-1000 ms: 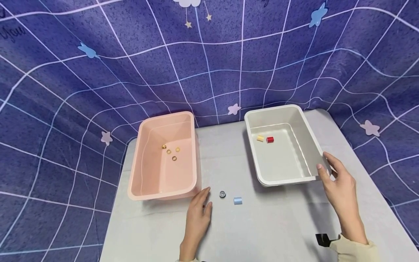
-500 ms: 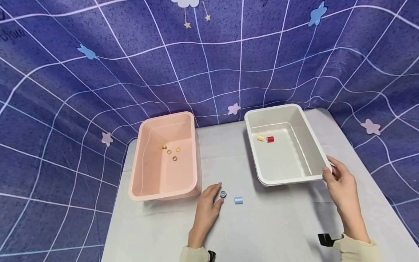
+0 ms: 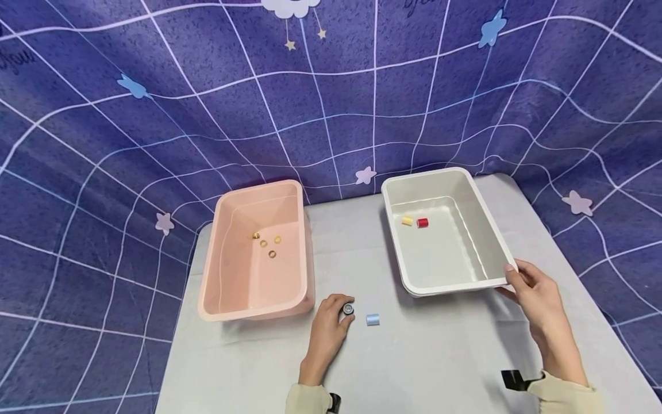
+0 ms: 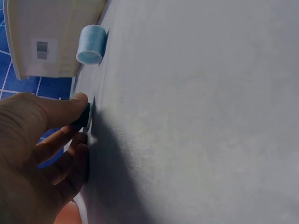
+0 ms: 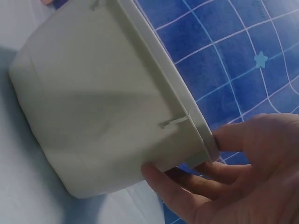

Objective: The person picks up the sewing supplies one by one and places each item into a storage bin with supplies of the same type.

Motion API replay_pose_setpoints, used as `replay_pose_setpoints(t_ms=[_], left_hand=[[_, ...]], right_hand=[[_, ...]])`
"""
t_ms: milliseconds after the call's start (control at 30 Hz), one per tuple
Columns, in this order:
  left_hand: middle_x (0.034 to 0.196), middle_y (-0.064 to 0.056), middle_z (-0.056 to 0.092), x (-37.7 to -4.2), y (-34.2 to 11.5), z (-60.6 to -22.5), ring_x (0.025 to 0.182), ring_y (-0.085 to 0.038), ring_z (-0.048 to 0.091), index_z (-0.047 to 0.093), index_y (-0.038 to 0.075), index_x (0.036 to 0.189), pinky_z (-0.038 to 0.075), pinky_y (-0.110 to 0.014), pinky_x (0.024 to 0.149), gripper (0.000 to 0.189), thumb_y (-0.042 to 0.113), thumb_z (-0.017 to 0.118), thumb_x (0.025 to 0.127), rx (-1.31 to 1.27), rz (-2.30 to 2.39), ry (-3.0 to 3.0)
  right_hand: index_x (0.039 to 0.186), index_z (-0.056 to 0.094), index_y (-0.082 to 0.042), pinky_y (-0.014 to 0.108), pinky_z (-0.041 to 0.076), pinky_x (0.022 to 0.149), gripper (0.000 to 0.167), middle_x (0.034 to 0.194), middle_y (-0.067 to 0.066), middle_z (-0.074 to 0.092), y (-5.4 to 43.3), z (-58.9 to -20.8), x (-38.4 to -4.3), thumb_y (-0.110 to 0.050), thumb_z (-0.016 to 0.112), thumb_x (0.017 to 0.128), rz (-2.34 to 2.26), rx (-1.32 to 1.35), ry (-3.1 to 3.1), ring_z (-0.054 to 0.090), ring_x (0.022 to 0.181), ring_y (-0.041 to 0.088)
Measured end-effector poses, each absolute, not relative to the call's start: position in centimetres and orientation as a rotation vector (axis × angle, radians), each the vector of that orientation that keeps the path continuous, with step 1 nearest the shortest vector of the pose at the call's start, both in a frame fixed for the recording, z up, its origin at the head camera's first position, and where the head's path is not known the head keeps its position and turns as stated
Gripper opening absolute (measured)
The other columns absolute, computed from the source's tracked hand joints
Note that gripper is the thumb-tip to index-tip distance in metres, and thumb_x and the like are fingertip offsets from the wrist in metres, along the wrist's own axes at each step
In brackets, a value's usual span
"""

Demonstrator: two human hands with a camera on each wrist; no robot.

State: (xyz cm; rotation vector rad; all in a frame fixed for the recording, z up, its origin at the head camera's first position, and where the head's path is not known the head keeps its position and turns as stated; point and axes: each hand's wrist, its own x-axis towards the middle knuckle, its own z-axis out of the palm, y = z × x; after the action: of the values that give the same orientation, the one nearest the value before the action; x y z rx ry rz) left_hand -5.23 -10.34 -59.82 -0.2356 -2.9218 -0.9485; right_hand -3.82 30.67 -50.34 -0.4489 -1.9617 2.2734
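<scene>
My left hand (image 3: 328, 328) pinches a small dark round piece (image 3: 348, 309) with a pale ring-shaped top between thumb and forefinger, low at the table. In the left wrist view only a dark sliver of that piece (image 4: 83, 117) shows under the thumb. Just right of it a light blue thread spool (image 3: 373, 319) lies on its side. My right hand (image 3: 538, 293) grips the near right corner of a white plastic bin (image 3: 455, 284), thumb on the rim and fingers beneath it. A yellow spool (image 3: 407, 221) and a red spool (image 3: 422, 223) lie inside that bin.
A pink bin (image 3: 305, 299) stands to the left, with several small gold rings (image 3: 272, 254) on its floor. Both bins stand on a pale cloth-covered table (image 3: 403, 368). A blue gridded curtain (image 3: 341, 98) hangs behind and along both sides.
My left hand has moved right from beside the pink bin and closed thumb and forefinger on the dark round piece. My right hand has shifted its hold at the white bin's corner.
</scene>
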Motion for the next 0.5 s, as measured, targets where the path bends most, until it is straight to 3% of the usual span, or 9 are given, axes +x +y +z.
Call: replay_pose_setpoints(t_ms=[500], left_hand=[[0.112, 0.006, 0.072, -5.9, -11.11, -60.32, 0.109, -0.015, 0.066, 0.077, 0.017, 0.106, 0.056, -0.036, 0.097, 0.028, 0.005, 0.086, 0.083, -0.283, -1.126, -2.876]], right_hand=[[0.114, 0.066, -0.021, 0.019, 0.062, 0.074, 0.012, 0.093, -0.017, 0.074, 30.76, -50.43, -3.8, -0.014, 0.063, 0.104, 2.272, -0.439, -1.969, 0.071, 0.085, -0.003]])
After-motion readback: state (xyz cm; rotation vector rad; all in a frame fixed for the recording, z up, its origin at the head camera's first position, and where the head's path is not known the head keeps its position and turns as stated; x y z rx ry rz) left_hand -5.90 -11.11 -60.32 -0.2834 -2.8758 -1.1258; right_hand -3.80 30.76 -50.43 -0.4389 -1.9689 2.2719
